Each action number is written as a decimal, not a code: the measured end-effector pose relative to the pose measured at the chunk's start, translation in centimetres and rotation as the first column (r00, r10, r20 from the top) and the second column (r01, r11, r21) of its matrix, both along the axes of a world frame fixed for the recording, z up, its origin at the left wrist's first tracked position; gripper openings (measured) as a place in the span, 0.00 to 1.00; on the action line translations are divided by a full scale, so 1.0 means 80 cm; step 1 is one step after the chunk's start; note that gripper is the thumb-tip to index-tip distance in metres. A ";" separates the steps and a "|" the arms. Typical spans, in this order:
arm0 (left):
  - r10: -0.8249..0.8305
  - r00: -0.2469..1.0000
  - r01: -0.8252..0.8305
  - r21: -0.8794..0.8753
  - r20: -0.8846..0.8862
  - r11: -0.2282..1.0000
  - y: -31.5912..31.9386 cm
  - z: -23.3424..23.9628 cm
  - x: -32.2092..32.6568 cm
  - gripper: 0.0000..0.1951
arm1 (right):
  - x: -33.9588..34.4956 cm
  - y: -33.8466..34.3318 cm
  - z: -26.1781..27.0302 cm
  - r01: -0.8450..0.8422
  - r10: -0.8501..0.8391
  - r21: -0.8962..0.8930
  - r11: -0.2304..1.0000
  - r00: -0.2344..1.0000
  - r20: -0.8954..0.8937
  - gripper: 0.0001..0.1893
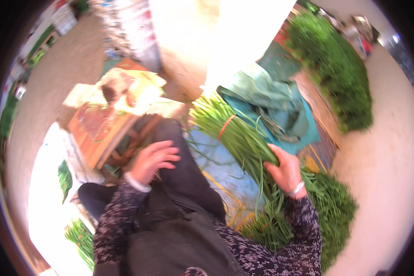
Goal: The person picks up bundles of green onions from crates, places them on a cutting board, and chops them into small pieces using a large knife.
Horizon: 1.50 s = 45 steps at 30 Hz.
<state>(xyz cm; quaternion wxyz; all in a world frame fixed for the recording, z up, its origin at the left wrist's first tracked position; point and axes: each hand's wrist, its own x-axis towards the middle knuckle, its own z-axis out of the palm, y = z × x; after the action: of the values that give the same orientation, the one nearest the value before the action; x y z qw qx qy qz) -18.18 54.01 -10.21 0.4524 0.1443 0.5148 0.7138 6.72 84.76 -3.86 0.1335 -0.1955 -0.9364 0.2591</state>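
Observation:
My right hand (pixel 284 169) is closed round a thick bundle of long green leafy stalks (pixel 241 138), which look like garlic chives. A red band (pixel 226 127) circles the bundle near its pale cut ends, which point up and away from me. The leafy ends hang down past my right wrist. My left hand (pixel 155 160) hovers over my lap with fingers spread and nothing in it. Left of it stands a small wooden table (pixel 100 151) bearing cardboard, scraps and a brownish flat piece that I cannot make out.
A teal cloth or sack (pixel 279 103) lies crumpled beyond the bundle. Loose greens (pixel 334 207) are heaped at my right, and a long row of green bundles (pixel 338 72) stands at the upper right. More banded stalks (pixel 81 238) lie at the lower left, by a white sack.

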 end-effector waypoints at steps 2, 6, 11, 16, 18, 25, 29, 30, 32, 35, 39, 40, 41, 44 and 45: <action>0.055 0.992 -0.071 0.148 0.110 0.986 -0.013 -0.018 -0.009 0.29 | -0.055 -0.063 0.029 -0.178 0.184 0.060 0.982 0.974 -0.133 0.29; 0.384 0.871 -0.489 0.471 0.305 0.734 -0.029 -0.003 -0.017 0.31 | -0.124 -0.182 0.058 -0.412 0.433 0.190 0.891 0.898 -0.081 0.33; 0.647 0.742 -0.606 0.589 0.176 0.534 -0.133 0.037 -0.034 0.31 | -0.178 -0.253 0.104 -0.679 0.702 0.269 0.683 0.712 0.017 0.34; 0.698 0.675 -0.645 0.652 0.241 0.399 -0.174 0.034 -0.054 0.29 | -0.252 -0.342 0.090 -0.754 0.863 0.432 0.495 0.484 -0.143 0.32; 0.830 0.497 -0.755 0.597 0.253 0.270 -0.211 0.029 -0.080 0.28 | -0.259 -0.365 0.036 -0.751 0.920 0.561 0.348 0.387 -0.052 0.29; 0.931 0.274 -0.756 0.545 -0.240 0.362 -0.361 0.130 -0.135 0.29 | -0.253 -0.268 -0.073 -0.966 0.855 -0.167 0.199 0.088 0.511 0.18; 0.766 0.159 -0.851 0.307 -0.623 0.426 -0.355 0.173 -0.163 0.34 | -0.395 -0.268 -0.083 -0.826 0.814 0.130 0.549 0.563 0.143 0.18; 0.691 0.126 -0.863 0.264 -0.712 0.430 -0.356 0.176 -0.172 0.38 | -0.436 -0.280 -0.081 -0.769 0.757 0.162 0.619 0.639 0.140 0.18; 0.517 0.071 -0.879 0.192 -0.853 0.437 -0.339 0.154 -0.212 0.45 | -0.517 -0.267 -0.112 -0.584 0.551 0.197 0.788 0.811 0.196 0.25; 0.133 -0.021 -0.938 0.065 -0.991 0.339 -0.313 0.115 -0.260 0.51 | -0.610 -0.256 -0.186 -0.415 0.345 0.248 0.875 0.896 0.281 0.31; -0.176 0.113 -0.975 -0.143 -0.978 0.172 -0.280 0.044 -0.304 0.53 | -0.665 -0.270 -0.243 -0.349 0.249 0.201 0.915 0.882 0.401 0.40; -0.212 0.165 -0.970 -0.198 -0.963 0.142 -0.270 0.030 -0.312 0.54 | -0.674 -0.270 -0.251 -0.284 0.212 0.151 0.947 0.904 0.372 0.40; -0.208 0.132 -0.971 -0.168 -0.969 0.170 -0.263 0.012 -0.323 0.53 | -0.684 -0.267 -0.259 -0.214 0.167 0.103 0.971 0.924 0.344 0.39; -0.293 0.165 -0.969 -0.210 -0.942 0.127 -0.250 -0.029 -0.336 0.51 | -0.691 -0.261 -0.257 -0.190 0.273 -0.353 0.916 0.940 0.204 0.37; -0.309 0.177 -0.967 -0.223 -0.935 0.121 -0.245 -0.037 -0.339 0.51 | -0.692 -0.254 -0.252 -0.211 0.320 -0.531 0.821 0.940 0.121 0.36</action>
<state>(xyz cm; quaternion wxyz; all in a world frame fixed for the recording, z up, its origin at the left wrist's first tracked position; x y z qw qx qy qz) -45.28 34.38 -13.20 -0.2054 0.0384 0.9691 0.1312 -48.65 64.41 -24.04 -0.0576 -0.1165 -0.8607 0.4922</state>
